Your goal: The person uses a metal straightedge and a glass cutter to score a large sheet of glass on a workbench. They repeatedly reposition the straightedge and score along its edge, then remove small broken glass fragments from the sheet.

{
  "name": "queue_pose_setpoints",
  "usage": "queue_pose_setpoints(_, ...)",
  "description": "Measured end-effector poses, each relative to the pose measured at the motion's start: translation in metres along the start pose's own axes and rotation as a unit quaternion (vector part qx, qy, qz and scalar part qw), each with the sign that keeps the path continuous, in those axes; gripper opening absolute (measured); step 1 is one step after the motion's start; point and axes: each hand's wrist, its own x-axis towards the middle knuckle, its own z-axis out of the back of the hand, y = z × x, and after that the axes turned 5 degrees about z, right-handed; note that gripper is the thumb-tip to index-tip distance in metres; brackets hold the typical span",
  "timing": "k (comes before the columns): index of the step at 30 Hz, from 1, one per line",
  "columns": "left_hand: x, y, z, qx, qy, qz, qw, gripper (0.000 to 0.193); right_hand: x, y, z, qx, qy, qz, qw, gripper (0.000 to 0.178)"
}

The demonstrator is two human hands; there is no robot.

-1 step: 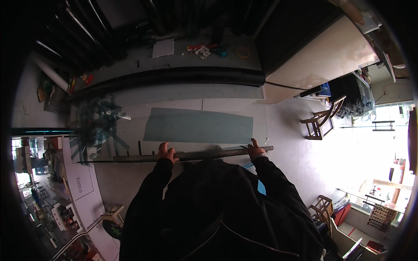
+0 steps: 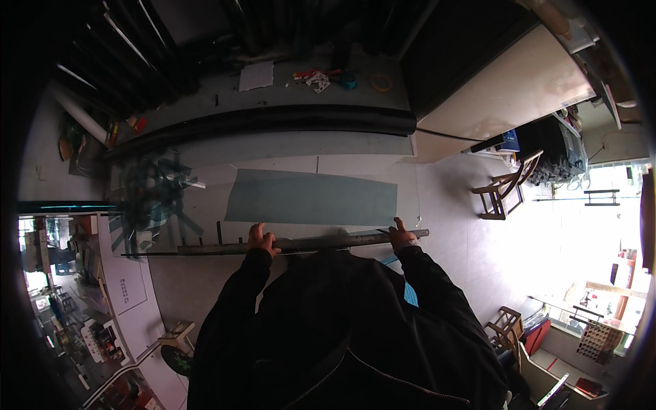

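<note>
A long, thin grey tube (image 2: pixel 328 241) lies crosswise close in front of my body. My left hand (image 2: pixel 261 239) is closed over it left of its middle, and my right hand (image 2: pixel 402 236) grips it close to its right end. Just beyond the tube, a four-sided sheet of grey-green see-through film (image 2: pixel 311 198) lies flat on a pale surface (image 2: pixel 273 161). The thumb side of my right hand is close to the sheet's near right corner. The undersides of both hands are hidden.
Tangled dark film scraps (image 2: pixel 154 191) are heaped at the left. A long black roll (image 2: pixel 273 121) lies across the far side, with a white paper (image 2: pixel 256 76), small tools (image 2: pixel 324 80) and a tape ring (image 2: pixel 381 83) behind it. A wooden chair (image 2: pixel 509 188) stands at the right.
</note>
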Motion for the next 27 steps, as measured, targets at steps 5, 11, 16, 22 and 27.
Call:
queue_pose_setpoints(5, 0.003, 0.0, -0.002, 0.006, 0.018, 0.012, 1.0, 0.043, 0.0, 0.002, 0.015, -0.01, 0.034, 0.025, 0.999, 0.032)
queue_pose_setpoints(11, 0.002, -0.003, 0.002, 0.018, 0.044, 0.031, 0.998, 0.042, -0.013, 0.01, 0.029, 0.006, -0.007, 0.004, 1.0, 0.022)
queue_pose_setpoints(16, 0.004, -0.004, 0.006, 0.018, 0.043, 0.015, 0.999, 0.041, -0.013, 0.011, 0.026, 0.012, -0.011, 0.003, 1.0, 0.023)
queue_pose_setpoints(22, 0.003, -0.005, 0.011, 0.004, 0.045, 0.012, 0.999, 0.042, -0.003, 0.009, 0.026, 0.046, 0.005, -0.014, 0.999, 0.042)
queue_pose_setpoints(27, 0.002, -0.005, 0.014, 0.013, 0.06, 0.02, 0.998, 0.041, 0.009, 0.011, 0.022, 0.066, 0.02, 0.046, 0.997, 0.047)
